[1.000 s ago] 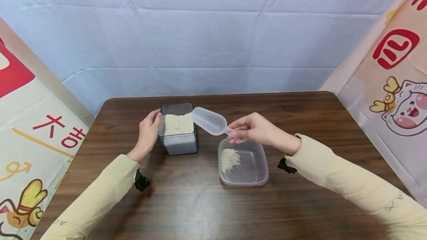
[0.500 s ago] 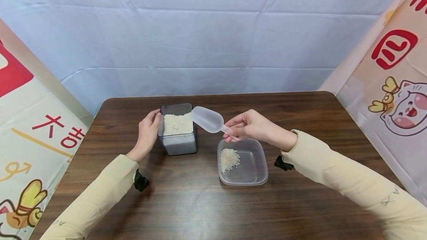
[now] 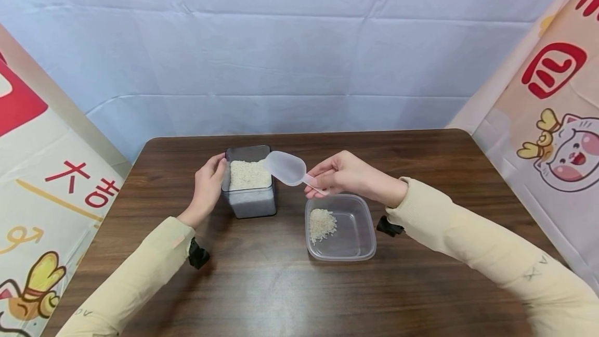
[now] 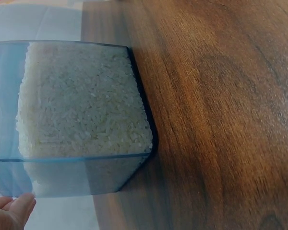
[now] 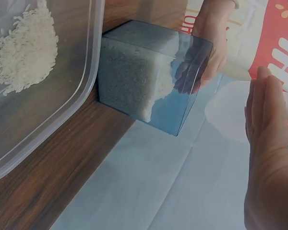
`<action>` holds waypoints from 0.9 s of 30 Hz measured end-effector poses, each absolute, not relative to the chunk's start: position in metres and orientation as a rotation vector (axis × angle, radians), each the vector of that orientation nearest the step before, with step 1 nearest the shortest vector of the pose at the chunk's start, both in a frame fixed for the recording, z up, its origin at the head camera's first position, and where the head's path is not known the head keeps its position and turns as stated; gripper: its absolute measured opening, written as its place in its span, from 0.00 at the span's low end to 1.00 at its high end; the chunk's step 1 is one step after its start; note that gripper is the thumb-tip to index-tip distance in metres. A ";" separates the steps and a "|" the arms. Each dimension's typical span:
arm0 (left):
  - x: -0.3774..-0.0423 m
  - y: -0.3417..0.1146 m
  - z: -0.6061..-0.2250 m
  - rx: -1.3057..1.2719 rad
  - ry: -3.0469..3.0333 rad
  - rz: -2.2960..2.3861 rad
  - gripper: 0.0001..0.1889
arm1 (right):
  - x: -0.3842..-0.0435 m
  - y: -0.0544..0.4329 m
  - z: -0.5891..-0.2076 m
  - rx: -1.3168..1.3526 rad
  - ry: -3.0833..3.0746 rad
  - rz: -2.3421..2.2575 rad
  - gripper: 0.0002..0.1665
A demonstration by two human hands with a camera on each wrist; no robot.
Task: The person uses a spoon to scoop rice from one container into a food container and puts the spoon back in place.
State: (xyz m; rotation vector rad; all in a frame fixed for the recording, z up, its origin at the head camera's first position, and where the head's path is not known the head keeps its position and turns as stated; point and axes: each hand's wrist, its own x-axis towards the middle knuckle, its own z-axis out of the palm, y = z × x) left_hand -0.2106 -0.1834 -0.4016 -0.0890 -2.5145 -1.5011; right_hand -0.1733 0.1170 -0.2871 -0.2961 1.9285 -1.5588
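Observation:
In the head view, a dark clear-walled container [image 3: 252, 204] stands at the left, holding a heap of white rice [image 3: 250, 175]. My left hand [image 3: 207, 183] rests against its left wall, thumb nearer me; some fingertips are hidden. My right hand [image 3: 343, 176] pinches the handle of a translucent scoop [image 3: 286, 168]. The scoop's bowl tilts toward the container, its tip at the right rim, above the rice. No rice shows in the bowl. A shallow clear plastic box [image 3: 365, 254] sits below the right hand, with a small pile of rice [image 3: 322, 224] at its left side.
The brown wooden table [image 3: 281, 290] has a rounded far edge close behind the container. A pale cloth [image 3: 299, 66] hangs beyond it. Printed cloths [image 3: 561, 134] flank the table left and right.
My right hand has moved left with the scoop, and the scoop's bowl has turned slightly. The left hand, the container and the plastic box have stayed in place.

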 end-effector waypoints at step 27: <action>-0.213 -0.183 -0.403 -0.083 -2.523 -1.495 0.23 | -0.185 0.099 -0.282 -0.264 1.828 -1.541 0.17</action>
